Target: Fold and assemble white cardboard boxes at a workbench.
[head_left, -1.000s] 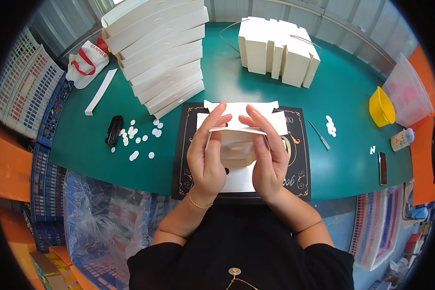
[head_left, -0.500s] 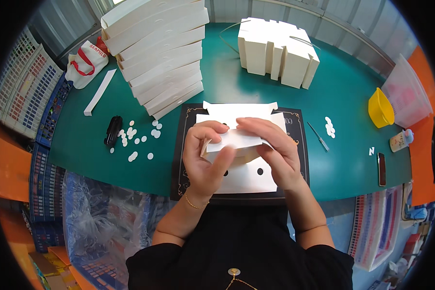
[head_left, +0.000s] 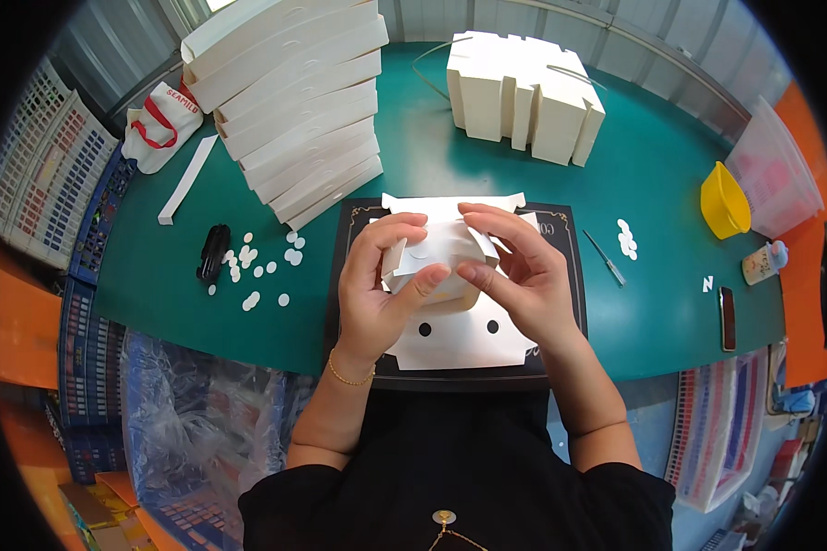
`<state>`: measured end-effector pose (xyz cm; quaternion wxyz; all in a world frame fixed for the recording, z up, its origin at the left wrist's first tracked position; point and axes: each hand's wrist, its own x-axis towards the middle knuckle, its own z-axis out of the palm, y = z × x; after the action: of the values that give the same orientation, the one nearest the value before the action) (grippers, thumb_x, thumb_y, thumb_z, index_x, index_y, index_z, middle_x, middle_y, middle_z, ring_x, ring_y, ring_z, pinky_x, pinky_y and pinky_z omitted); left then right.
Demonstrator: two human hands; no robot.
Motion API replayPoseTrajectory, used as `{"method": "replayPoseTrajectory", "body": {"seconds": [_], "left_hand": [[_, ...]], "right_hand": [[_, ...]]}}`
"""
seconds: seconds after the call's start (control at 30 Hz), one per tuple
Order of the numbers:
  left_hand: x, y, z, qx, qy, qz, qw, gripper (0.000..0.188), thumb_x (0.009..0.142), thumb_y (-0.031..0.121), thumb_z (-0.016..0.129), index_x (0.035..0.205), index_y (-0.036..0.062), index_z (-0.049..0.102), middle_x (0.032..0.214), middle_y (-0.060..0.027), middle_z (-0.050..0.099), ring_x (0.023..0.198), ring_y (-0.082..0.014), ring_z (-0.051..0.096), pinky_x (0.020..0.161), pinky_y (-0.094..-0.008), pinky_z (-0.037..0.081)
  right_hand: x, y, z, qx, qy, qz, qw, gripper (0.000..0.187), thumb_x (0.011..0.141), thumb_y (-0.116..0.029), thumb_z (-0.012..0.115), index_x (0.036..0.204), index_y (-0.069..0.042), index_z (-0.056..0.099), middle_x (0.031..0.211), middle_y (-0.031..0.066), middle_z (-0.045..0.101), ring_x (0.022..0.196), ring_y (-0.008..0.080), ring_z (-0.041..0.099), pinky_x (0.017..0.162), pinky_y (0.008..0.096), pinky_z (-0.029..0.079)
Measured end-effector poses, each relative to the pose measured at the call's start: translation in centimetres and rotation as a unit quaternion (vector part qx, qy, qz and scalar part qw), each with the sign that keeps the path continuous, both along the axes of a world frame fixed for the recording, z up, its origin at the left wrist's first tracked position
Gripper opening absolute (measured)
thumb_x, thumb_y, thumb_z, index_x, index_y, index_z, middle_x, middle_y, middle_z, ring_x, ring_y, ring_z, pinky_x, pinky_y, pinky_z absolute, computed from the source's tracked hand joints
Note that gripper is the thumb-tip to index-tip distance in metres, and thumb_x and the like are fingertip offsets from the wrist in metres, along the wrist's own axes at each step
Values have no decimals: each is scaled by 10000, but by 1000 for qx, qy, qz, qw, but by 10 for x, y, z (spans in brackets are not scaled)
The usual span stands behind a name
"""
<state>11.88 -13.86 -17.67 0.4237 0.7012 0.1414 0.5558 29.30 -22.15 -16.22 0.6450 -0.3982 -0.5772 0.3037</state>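
A small white cardboard box (head_left: pixel 443 250), partly folded, is held up between my two hands. My left hand (head_left: pixel 375 286) grips its left side, thumb on the near edge and fingers over the far edge. My right hand (head_left: pixel 529 275) grips the right side the same way, its thumb near the front corner. Side flaps stand up at both ends of the box. Beneath it lies a flat white card blank (head_left: pixel 458 349) with round black holes. That blank rests on a black mat (head_left: pixel 560 358) with a gold border. The underside of the box is mostly hidden.
A tall stack of white boxes (head_left: pixel 303 110) stands back left, bundled white card blanks (head_left: pixel 524 83) back right. White paper discs (head_left: pixel 283 299) and a black tool (head_left: pixel 213 253) lie left. Right are a thin pen-like tool (head_left: pixel 605 257), a yellow container (head_left: pixel 724 204) and a phone (head_left: pixel 727 320).
The box has tilted so its top panel and end flaps show more. My right thumb has come to its front edge, and my left thumb has closed onto the near side.
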Motion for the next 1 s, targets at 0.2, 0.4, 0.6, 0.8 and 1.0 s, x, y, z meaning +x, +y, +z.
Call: {"method": "replayPoseTrajectory", "body": {"seconds": [0.2, 0.4, 0.6, 0.8, 1.0], "left_hand": [[-7, 6, 0, 46, 38, -17, 998, 405, 827, 175, 853, 1119, 34, 610, 1239, -132, 635, 1102, -184, 604, 961, -302, 488], [-8, 8, 2, 45, 55, 6, 997, 403, 829, 178, 851, 1118, 32, 610, 1239, -135, 636, 1112, -192, 604, 981, -314, 478], [5, 6, 0, 25, -4, 37, 999, 379, 811, 191, 865, 1082, 53, 639, 1183, -106, 665, 964, -150, 616, 808, -268, 502], [2, 9, -1, -17, -16, 7, 1000, 385, 834, 215, 849, 1108, 54, 632, 1182, -98, 660, 962, -143, 613, 807, -259, 502], [5, 8, 0, -24, -26, 20, 999, 383, 858, 241, 825, 1124, 47, 628, 1189, -114, 655, 1039, -189, 619, 882, -300, 507]], "right_hand": [[6, 3, 4, -52, -25, 17, 998, 457, 864, 86, 716, 1300, 8, 607, 1320, 129, 632, 1255, 242, 582, 1048, 371, 501], [2, 3, 10, -36, 61, -11, 997, 397, 877, 78, 704, 1261, 6, 632, 1324, 136, 640, 1238, 225, 596, 1035, 368, 511], [7, 4, 1, 128, -172, -133, 968, 300, 798, 135, 716, 1060, -8, 744, 1205, 181, 707, 1121, 273, 688, 938, 345, 559], [34, 7, 13, 54, -135, 18, 989, 291, 788, 121, 730, 1022, -45, 777, 1208, 161, 711, 1102, 245, 693, 905, 331, 569], [30, 5, 26, 21, -170, 1, 985, 267, 785, 77, 763, 1007, -69, 792, 1199, 149, 714, 1088, 239, 695, 892, 339, 578]]}}
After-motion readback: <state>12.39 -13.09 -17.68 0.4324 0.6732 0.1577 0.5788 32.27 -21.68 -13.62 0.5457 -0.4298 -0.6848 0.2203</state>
